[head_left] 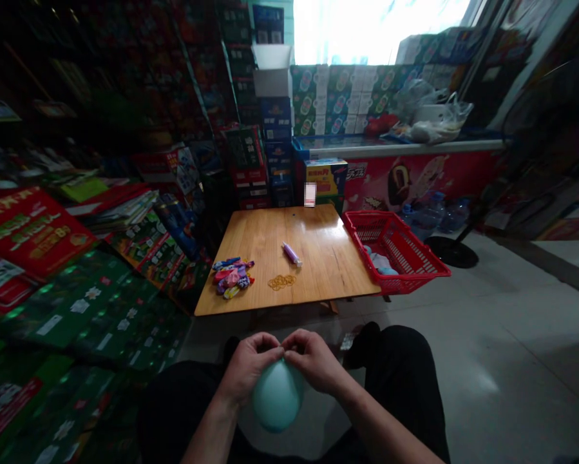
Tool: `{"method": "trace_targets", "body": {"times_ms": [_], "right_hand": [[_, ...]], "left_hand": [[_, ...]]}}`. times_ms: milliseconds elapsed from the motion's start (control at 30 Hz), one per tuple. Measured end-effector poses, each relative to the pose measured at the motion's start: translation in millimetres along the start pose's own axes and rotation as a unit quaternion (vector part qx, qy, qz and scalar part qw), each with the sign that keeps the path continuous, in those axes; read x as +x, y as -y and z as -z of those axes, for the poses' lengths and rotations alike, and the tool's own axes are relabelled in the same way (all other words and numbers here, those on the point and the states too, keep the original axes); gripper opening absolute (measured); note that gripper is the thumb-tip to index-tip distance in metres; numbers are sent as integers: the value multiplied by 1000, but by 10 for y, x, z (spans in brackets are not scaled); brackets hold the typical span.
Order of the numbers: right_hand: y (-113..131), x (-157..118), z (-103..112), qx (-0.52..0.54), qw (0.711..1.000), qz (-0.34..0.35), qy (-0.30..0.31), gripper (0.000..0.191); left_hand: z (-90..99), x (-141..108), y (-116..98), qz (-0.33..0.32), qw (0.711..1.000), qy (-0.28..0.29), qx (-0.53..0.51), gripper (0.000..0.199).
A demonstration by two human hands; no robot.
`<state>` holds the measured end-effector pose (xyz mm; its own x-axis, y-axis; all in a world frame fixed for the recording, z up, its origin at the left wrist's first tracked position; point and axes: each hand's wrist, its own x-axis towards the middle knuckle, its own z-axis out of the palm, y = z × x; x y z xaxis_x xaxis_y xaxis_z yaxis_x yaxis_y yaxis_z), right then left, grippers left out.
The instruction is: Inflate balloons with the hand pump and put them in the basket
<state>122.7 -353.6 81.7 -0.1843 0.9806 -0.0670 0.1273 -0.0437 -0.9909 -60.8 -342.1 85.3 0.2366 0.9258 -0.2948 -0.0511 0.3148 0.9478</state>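
hanging: teal balloon (277, 398) (inflated) | below left fingers (271, 355), right fingers (295, 356) | both clamped on its neck

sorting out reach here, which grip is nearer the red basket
Right. The right grip, at the top of the teal balloon, is short of and left of the red basket; the left grip, also at the balloon's top, lies farther left.

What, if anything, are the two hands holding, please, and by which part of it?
The left hand and right hand pinch an inflated teal balloon together at its neck, with the round body hanging below.
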Motion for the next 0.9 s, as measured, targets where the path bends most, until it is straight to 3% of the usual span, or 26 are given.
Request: {"method": "trace_targets", "body": {"times_ms": [100,267,433,500,667,900], "right_hand": [[55,3,101,-17,1000,-4,4,17],[57,109,294,-14,999,3,-42,5],[-90,309,716,98,985,7,-139,5],[-143,385,920,157,972,2,-177,11],[-186,578,1374,223,947,2,-233,18],[-257,1082,2180,120,924,40,-362,14]], "left_hand": [[-91,31,-123,9,1000,22,18,25],[-289,176,-302,-11,998,36,56,30],[-400,386,-421,-50,993,-67,87,54],[-473,468,-434,-39,993,-75,85,60],[-854,756,-413,-19,999,1,31,64],[-1488,1543,-547,-89,990,16,105,64]]}}
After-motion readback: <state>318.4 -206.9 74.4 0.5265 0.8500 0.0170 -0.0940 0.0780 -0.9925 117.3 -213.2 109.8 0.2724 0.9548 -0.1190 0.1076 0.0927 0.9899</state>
